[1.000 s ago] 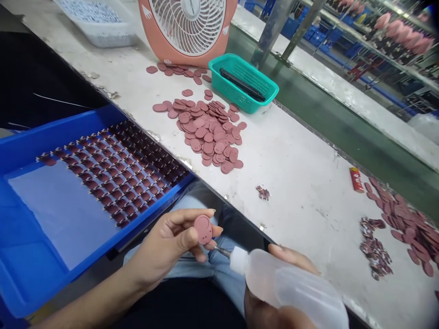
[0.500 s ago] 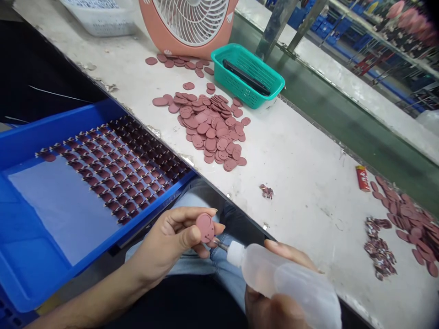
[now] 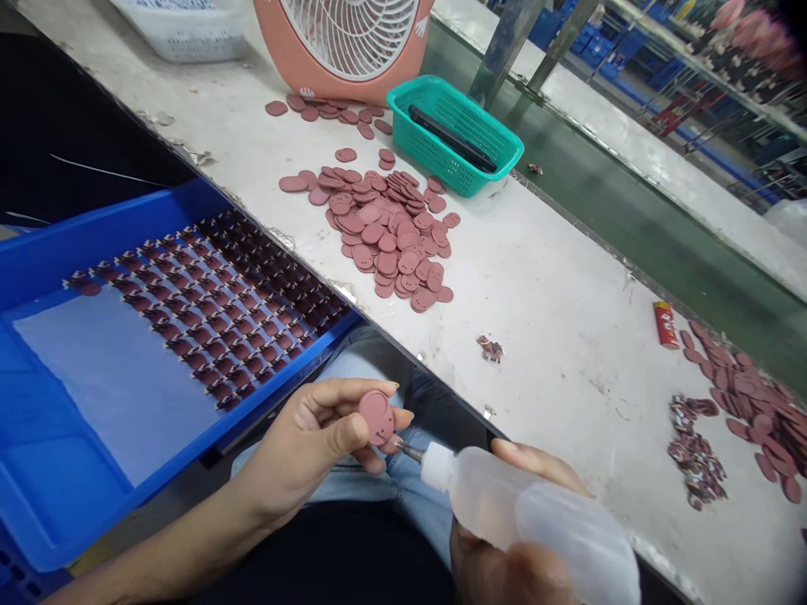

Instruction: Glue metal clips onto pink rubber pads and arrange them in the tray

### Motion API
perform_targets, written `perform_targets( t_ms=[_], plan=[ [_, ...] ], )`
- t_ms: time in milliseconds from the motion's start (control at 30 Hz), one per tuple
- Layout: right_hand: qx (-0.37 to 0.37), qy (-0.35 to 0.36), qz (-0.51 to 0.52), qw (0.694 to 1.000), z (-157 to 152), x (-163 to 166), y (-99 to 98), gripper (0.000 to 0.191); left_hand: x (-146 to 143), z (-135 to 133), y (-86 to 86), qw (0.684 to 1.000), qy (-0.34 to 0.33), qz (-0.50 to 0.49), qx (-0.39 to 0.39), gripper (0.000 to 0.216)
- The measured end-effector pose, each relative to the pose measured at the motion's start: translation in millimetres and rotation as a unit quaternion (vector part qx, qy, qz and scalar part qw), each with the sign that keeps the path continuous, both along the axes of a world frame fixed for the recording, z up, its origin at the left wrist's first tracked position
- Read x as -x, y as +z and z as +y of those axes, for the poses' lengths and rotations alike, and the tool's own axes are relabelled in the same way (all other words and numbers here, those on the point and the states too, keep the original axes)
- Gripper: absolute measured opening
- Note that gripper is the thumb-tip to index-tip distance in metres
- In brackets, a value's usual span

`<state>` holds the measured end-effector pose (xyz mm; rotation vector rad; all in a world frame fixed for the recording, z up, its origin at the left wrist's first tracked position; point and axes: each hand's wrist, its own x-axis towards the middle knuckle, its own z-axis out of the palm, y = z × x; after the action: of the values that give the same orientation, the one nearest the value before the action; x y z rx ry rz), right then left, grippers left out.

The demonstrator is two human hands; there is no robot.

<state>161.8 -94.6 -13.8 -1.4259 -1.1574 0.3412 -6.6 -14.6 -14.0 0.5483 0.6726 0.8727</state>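
Between thumb and fingers, my left hand (image 3: 328, 433) pinches a reddish-brown oval disc (image 3: 377, 418) with small holes and marks on its face. My right hand (image 3: 523, 546) is wrapped round a translucent squeeze bottle (image 3: 535, 521) with a white cap and a thin metal nozzle (image 3: 409, 451). The nozzle points at the disc's lower right edge, with a small gap that is hard to judge. A big pile of similar discs (image 3: 391, 227) lies on the table beyond my hands. Some small brown and white pieces (image 3: 490, 348) sit nearer, on the bare tabletop.
At left, a blue tray (image 3: 56, 496) holds rows of assembled pieces on paper. A pink fan (image 3: 283, 50) and a green basket (image 3: 454, 172) with a black object stand behind the pile. On the right are a red packet (image 3: 665, 325), more discs (image 3: 750, 395) and a heap of small pieces (image 3: 697, 458).
The bottle has shifted slightly right, and its nozzle has drawn back from the disc's face. My left hand keeps the disc in nearly the same place.
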Motion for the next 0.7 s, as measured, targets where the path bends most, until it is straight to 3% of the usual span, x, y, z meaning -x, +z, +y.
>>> perform_targets(
  t_ms=[200,533,700],
  plan=[
    [-0.055,-0.027,-0.019,0.998,4.5,4.2,5.4,0.04,-0.9,0.5,-0.1,1.0,-0.004,-0.005,-0.007,0.02],
    [-0.058,0.005,-0.018,0.998,8.6,6.6,11.6,0.036,1.7,-0.8,-1.3,1.0,-0.005,-0.009,-0.003,0.02],
    [-0.042,-0.051,-0.016,0.998,1.1,4.6,4.2,0.039,1.1,-0.7,2.1,1.0,-0.009,-0.005,0.002,0.021]
  ],
)
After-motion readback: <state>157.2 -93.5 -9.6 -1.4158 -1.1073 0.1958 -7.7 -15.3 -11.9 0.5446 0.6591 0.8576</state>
